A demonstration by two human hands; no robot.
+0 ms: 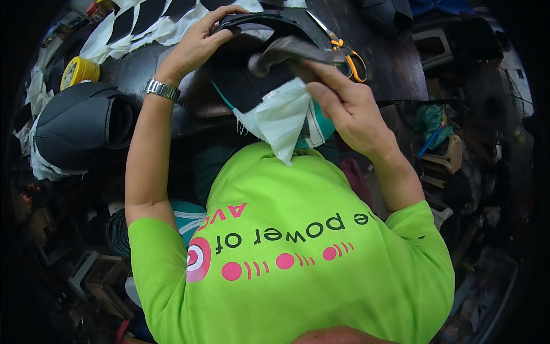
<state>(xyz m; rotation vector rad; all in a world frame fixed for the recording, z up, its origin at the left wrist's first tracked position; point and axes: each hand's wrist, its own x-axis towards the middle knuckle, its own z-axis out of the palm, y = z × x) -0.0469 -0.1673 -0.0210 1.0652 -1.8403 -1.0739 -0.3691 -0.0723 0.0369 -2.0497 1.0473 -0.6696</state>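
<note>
My right hand (346,106) is closed around a hammer (286,50), its dark metal head blurred and slanting over the work. Under the hammer lies a black curved piece (238,86) of sheet material with a green edge. My left hand (197,46) grips the far left rim of this piece, thumb and fingers pinched over it. A frayed white cloth (281,117) hangs from its near side, over my lap. Part of the black piece is hidden by the hammer and my right hand.
Scissors with orange handles (358,66) lie on the dark table (395,63), right of the hammer. At left are a yellow tub (80,71) and rolled black sheet material (74,120). White cloth pieces (163,28) lie along the far side. A beige plastic stool (450,155) stands at right.
</note>
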